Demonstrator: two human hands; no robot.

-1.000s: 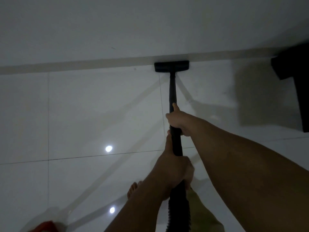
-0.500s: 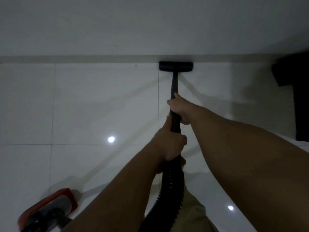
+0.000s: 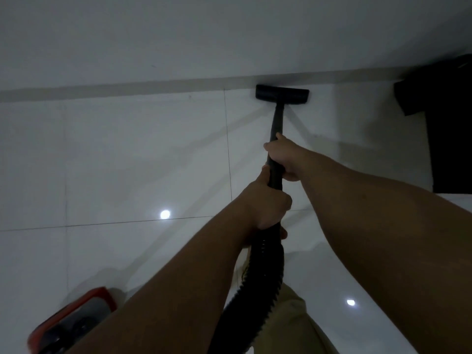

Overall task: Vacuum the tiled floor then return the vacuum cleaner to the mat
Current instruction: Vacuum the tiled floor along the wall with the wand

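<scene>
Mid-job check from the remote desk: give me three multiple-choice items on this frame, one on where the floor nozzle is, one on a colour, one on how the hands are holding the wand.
1. Where is the floor nozzle?
A. Against the base of the wall
B. Beside the person's feet
C. Lifted up onto the wall

2. What colour trims the vacuum cleaner body?
A. Blue
B. Red
C. Yellow

3. How is the wand held?
A. Left hand only
B. Right hand only
C. Both hands grip it

Answers:
1 A, the nozzle sits on the tiled floor at the skirting line.
2 B, a red rim shows at lower left.
3 C, the right hand grips ahead of the left hand.
</scene>
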